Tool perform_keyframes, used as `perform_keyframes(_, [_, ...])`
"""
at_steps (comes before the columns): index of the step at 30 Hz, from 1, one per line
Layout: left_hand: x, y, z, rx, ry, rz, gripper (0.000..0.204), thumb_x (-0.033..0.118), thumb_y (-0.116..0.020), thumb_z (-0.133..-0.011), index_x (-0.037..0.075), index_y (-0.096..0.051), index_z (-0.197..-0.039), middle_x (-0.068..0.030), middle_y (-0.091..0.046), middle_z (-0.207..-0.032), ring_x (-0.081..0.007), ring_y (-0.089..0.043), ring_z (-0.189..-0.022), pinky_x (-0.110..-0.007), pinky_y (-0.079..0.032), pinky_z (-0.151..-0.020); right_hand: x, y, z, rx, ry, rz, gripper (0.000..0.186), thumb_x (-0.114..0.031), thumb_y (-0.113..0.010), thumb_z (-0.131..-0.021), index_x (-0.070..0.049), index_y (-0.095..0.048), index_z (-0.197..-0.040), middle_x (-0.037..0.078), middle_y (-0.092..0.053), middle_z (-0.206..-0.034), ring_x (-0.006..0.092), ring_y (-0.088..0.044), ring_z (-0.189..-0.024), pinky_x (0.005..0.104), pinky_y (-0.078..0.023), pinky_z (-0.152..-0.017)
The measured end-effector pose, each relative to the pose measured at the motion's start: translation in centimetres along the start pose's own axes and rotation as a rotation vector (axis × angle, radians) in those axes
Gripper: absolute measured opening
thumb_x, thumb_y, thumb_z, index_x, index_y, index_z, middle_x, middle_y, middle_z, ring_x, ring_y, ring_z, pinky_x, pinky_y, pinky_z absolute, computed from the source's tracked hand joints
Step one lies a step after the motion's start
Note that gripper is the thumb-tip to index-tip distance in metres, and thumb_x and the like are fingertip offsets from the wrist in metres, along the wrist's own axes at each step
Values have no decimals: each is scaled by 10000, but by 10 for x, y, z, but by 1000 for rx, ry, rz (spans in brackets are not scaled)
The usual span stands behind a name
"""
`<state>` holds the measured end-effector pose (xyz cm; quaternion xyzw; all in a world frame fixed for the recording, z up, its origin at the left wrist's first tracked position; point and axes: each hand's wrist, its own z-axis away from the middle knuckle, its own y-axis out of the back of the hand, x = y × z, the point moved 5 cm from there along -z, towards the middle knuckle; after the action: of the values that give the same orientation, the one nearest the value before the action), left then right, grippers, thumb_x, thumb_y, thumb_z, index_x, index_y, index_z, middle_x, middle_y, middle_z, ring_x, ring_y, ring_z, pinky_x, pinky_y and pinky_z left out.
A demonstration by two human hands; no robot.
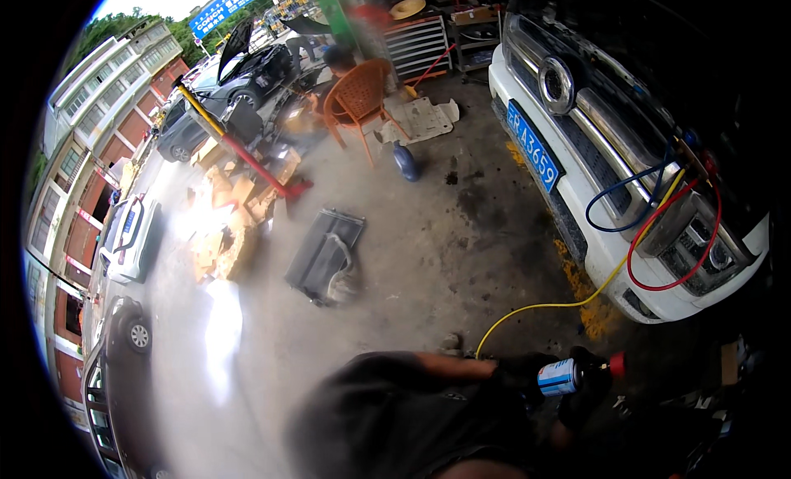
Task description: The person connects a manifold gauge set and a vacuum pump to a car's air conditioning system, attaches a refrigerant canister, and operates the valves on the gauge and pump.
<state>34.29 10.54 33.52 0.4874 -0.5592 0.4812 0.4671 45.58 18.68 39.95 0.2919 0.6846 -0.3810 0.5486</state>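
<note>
A small blue and white metal can [558, 378] lies tilted between my hands, low on the right. Beyond its top end, to the right, sticks out a red knob or cap [617, 364]. My right hand [587, 392], in a dark glove, is closed round the can's top end. Also dark-gloved, my left hand [517, 372] is at the can's base; its fingers are lost in shadow. A yellow hose [535, 307] runs from the white car's front down to near my left wrist. Red [719, 232] and blue [606, 229] hoses loop over the headlight.
The white car [634, 302] stands close on the right. A black radiator-like panel [325, 255] lies on the floor ahead. Farther off are flattened cardboard [222, 224], a red and yellow post [239, 149], a blue jug [405, 162] and a person beside a brown chair [357, 96].
</note>
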Motion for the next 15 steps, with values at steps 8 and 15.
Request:
perform_keyframes(8, [-30,17,-34,229,203,-399,518,186,-767,-586,38,-586,-1049,-229,-654,-974,-427,-610,-959,-464,-500,-807,65,29,-35,225,100,85,281,-209,-493,-956,27,-631,-891,53,-633,-820,133,-584,-744,291,-475,-687])
perform_keyframes(15, [-118,39,-55,114,388,-671,586,304,-786,-598,30,-596,-1080,-209,-666,-970,-373,-642,-954,-418,-529,-803,206,68,-68,208,-122,-217,259,-216,-496,-950,-19,-660,-918,29,-617,-756,133,-583,-673,281,-475,-620])
